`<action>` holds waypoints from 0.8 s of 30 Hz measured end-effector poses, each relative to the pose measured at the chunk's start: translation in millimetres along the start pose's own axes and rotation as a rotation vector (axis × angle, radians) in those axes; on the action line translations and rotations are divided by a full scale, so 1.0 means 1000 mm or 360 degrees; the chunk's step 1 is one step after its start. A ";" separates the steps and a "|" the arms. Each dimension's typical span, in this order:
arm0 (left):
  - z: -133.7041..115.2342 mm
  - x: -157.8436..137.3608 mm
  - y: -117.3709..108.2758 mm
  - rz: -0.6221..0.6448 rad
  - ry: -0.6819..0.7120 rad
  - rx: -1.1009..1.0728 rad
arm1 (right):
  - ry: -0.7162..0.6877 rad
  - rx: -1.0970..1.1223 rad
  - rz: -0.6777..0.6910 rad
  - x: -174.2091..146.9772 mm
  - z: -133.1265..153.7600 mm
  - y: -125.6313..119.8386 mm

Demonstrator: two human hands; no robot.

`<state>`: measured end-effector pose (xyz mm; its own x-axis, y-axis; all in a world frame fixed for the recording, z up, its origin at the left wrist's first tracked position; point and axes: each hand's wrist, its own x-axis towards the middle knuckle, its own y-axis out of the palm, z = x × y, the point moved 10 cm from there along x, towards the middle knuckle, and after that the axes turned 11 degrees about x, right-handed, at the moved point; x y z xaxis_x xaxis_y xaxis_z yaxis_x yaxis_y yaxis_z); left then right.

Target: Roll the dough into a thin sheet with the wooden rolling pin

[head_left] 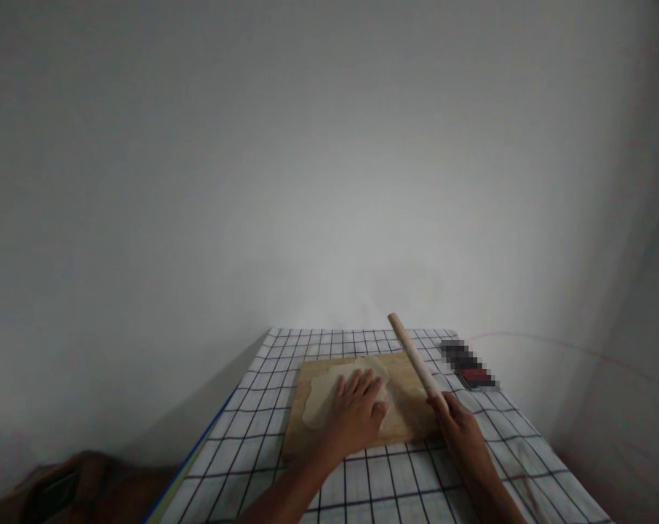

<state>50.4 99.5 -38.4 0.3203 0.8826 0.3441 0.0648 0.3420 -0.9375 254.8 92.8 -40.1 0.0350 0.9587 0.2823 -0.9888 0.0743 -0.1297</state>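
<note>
A flat, uneven sheet of pale dough (319, 399) lies on a wooden board (409, 415). My left hand (356, 411) rests on the dough with its fingers spread, covering part of the sheet's right side. In my right hand (456, 421) is a wooden rolling pin (414, 356), gripped near its lower end. The pin is tilted, its free end pointing up and toward the wall, above the board's right side. My right hand is beside the board's right edge.
A white tablecloth with a black grid (253, 422) covers the table. At its right edge lies a pixelated dark and red object (468, 366). A thin cable (553, 340) runs right from there. Behind the table stands a bare wall (329, 182); a brown item (89, 484) is low at left.
</note>
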 end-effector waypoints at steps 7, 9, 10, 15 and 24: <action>-0.011 -0.006 -0.011 -0.0083 0.0060 -0.0023 | 0.0022 -0.0044 0.0011 0.002 -0.006 -0.001; -0.021 -0.015 -0.016 -0.0033 0.0174 -0.0122 | 0.0018 -0.0052 0.0004 0.004 -0.007 -0.001; -0.026 -0.019 -0.018 0.0017 0.0251 -0.0263 | 0.0013 -0.0066 0.0006 0.004 -0.006 -0.001; -0.009 -0.007 -0.063 0.0197 0.0295 -0.1149 | -0.0045 -0.0205 0.0021 -0.002 0.005 -0.002; -0.030 0.081 -0.105 -0.0239 0.0403 -0.0685 | 0.0194 -0.0788 0.0459 -0.033 -0.035 -0.043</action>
<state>97.8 125.9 86.0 0.4927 0.7103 0.5028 0.4933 0.2480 -0.8337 300.9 67.7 -77.3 -0.1800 0.9817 0.0619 -0.7760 -0.1031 -0.6222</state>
